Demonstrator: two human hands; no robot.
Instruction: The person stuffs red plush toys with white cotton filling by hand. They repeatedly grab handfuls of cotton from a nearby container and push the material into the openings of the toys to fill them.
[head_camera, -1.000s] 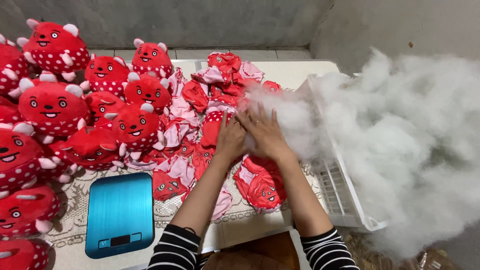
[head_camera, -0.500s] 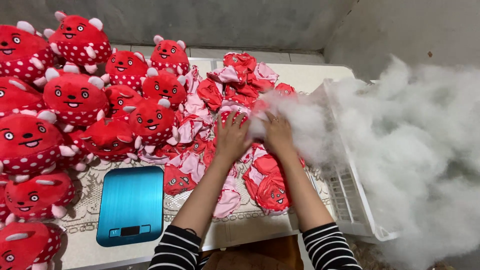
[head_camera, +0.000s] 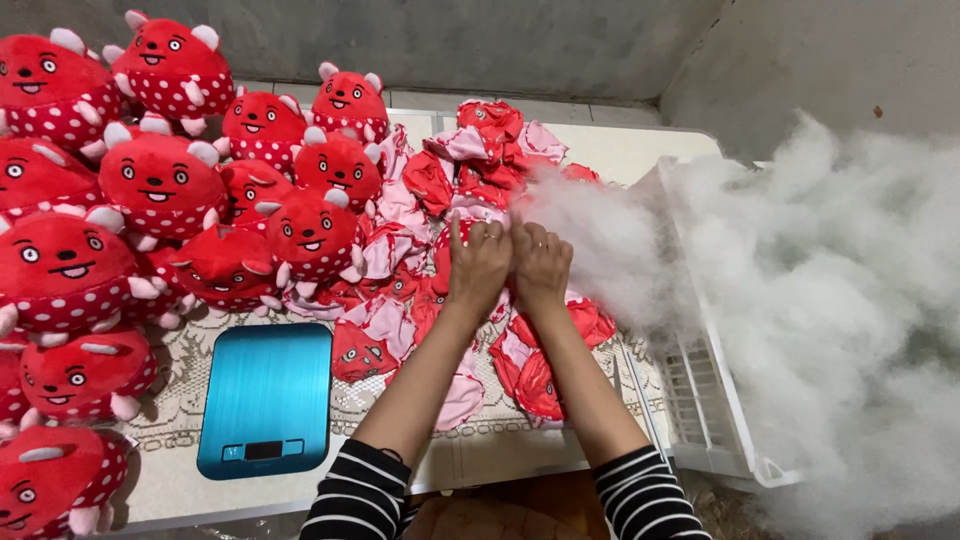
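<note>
Stuffed red toys (head_camera: 160, 190) crowd the desk (head_camera: 640, 150) on the left, a blue scale (head_camera: 266, 398) in front. Both hands – left (head_camera: 478, 265), right (head_camera: 540, 262) – are pressed together, closed around a tuft of white stuffing (head_camera: 610, 240), and have drawn slightly nearer since a moment ago. Flat red toy skins (head_camera: 470, 170) lie beneath – a white basket (head_camera: 700, 400) sits right.

Both hands (head_camera: 512, 262) sit boxed in: white stuffing (head_camera: 800, 300) piled right, spilling over the white basket (head_camera: 700, 400) rim, touching the right hand. Unstuffed red skins (head_camera: 470, 180) cover the table ahead and under the wrists. Stuffed red toys (head_camera: 160, 185) block the whole left side, packed touching. Blue scale (head_camera: 265, 398) takes the near-left. Free path: bare lace strip between scale and left forearm, plus bare table edge (head_camera: 620, 150) far right behind the skins
</note>
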